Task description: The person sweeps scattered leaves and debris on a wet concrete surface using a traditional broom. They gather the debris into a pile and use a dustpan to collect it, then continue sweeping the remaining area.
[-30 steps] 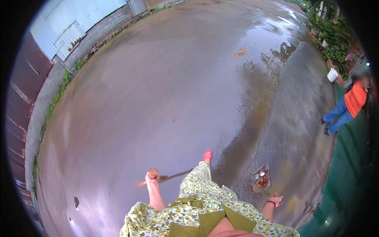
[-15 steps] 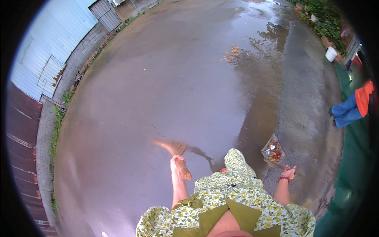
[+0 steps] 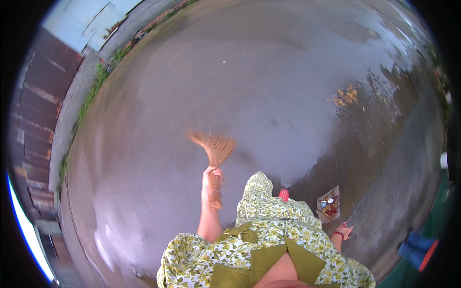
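Note:
My left hand (image 3: 210,178) grips the bound handle of a short straw broom (image 3: 216,150), whose fanned bristles spread up and forward over the wet pavement (image 3: 249,81). My right hand (image 3: 344,232) hangs out at my side with its fingers apart and nothing in it, a red band on the wrist. Just ahead of that hand a cardboard dustpan (image 3: 329,203) with swept-up litter lies on the ground. My green floral dress (image 3: 269,230) fills the lower middle, with a red shoe tip (image 3: 284,194) poking out beyond its hem.
A small patch of orange leaves (image 3: 345,95) lies on the wet ground far right. A wall with a grassy strip (image 3: 86,103) runs along the left. Another person's blue trousers and orange top (image 3: 418,249) show at the lower right edge.
The view has swung left, pushing the other person to the lower right edge. My left hand has raised the broom so its bristles now fan upward in front of me.

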Demonstrator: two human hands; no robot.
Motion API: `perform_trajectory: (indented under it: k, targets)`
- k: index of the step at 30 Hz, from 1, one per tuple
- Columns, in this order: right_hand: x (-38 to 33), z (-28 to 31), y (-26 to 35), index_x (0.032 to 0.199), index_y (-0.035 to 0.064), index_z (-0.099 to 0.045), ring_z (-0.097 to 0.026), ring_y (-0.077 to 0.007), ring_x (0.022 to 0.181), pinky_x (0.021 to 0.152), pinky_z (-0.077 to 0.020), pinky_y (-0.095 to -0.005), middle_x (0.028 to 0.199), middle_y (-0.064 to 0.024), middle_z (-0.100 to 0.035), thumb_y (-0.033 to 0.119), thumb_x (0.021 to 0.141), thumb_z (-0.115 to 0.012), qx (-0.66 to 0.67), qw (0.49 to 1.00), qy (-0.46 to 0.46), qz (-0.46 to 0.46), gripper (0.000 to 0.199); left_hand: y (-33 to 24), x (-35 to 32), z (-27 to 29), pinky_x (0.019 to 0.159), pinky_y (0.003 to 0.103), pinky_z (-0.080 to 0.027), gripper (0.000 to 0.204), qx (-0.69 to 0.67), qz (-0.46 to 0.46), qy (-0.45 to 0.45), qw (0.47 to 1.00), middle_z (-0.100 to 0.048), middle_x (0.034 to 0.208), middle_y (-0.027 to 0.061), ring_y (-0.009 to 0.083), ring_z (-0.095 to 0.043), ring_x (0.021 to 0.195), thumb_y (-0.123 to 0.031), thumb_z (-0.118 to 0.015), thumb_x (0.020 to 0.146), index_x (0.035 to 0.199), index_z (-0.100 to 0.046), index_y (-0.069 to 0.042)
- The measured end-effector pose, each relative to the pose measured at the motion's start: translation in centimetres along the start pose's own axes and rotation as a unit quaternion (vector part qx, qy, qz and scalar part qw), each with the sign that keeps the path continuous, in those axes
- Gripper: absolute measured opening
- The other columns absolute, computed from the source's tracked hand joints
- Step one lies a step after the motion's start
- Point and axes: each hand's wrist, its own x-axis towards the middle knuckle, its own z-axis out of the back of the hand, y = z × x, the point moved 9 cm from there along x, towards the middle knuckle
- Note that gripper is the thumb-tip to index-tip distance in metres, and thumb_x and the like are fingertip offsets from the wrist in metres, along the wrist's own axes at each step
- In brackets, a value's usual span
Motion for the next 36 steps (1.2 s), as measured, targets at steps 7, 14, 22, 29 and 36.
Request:
perform_trajectory:
  k: [7, 14, 22, 29, 36]
  targets:
    - [-8.1, -9.8, -2.5, 0.122, -0.0045, -0.034, -0.058, -0.0261, 0.059, 0.049, -0.0529, -0.0329, 0.073, -0.0182, -0.055, 0.014, 0.082, -0.06, 0.013, 0.998, -0.035, -0.042, 0.051, -8.7, 6.4, -2.0, 0.042, 0.026, -0.042, 0.006, 0.309, -0.031, -0.226, 0.923, -0.044, 0.056, 0.0062, 0.0152, -0.046, 0.046, -0.003, -0.05, 0.072, 0.074, -0.044, 0.0]
    - [-10.6, -18.9, -2.5, 0.102, -0.0105, -0.043, -0.056, -0.0257, 0.062, 0.058, -0.0546, -0.0334, 0.073, -0.0169, -0.053, 0.018, 0.081, -0.061, 0.059, 0.998, 0.014, -0.01, 0.04, -18.9, 22.0, -15.8, 0.038, 0.031, -0.044, 0.025, 0.772, -0.07, -0.28, 0.567, -0.053, 0.057, 0.0092, 0.0191, -0.053, 0.044, -0.003, -0.056, 0.069, 0.093, -0.049, 0.003]
    - [-18.2, -23.2, -3.0, 0.096, -0.007, -0.041, -0.04, -0.0157, 0.071, 0.079, -0.0545, -0.0356, 0.096, -0.0111, -0.034, 0.022, 0.082, -0.062, 0.115, 0.989, -0.014, -0.095, 0.038, -16.1, 45.8, -19.3, 0.043, 0.027, -0.042, 0.01, 0.512, 0.051, -0.238, 0.823, -0.045, 0.054, 0.0028, 0.0149, -0.046, 0.044, -0.003, -0.051, 0.075, 0.07, -0.043, -0.007]
    - [-23.5, -29.2, -2.0, 0.091, -0.001, -0.049, -0.038, -0.0124, 0.061, 0.083, -0.0501, -0.0347, 0.079, -0.0044, -0.041, 0.024, 0.083, -0.061, -0.013, 0.998, 0.051, -0.046, 0.028, 14.8, 56.6, -14.8, 0.06, 0.037, -0.052, 0.068, 0.751, 0.097, -0.195, 0.624, -0.056, 0.093, 0.0168, 0.0218, -0.062, 0.065, -0.015, -0.063, 0.066, 0.121, -0.027, 0.005]
    - [-26.7, -38.0, 1.4, 0.092, 0.0046, -0.046, -0.049, -0.0162, 0.073, 0.077, -0.0503, -0.0309, 0.082, -0.0073, -0.046, 0.021, 0.083, -0.062, -0.079, 0.991, 0.102, -0.043, 0.025, 27.5, 57.8, -32.5, 0.048, 0.032, -0.049, 0.086, 0.773, 0.298, 0.102, 0.55, -0.056, 0.077, 0.0118, 0.0201, -0.057, 0.056, -0.002, -0.061, 0.062, 0.134, -0.014, -0.006]
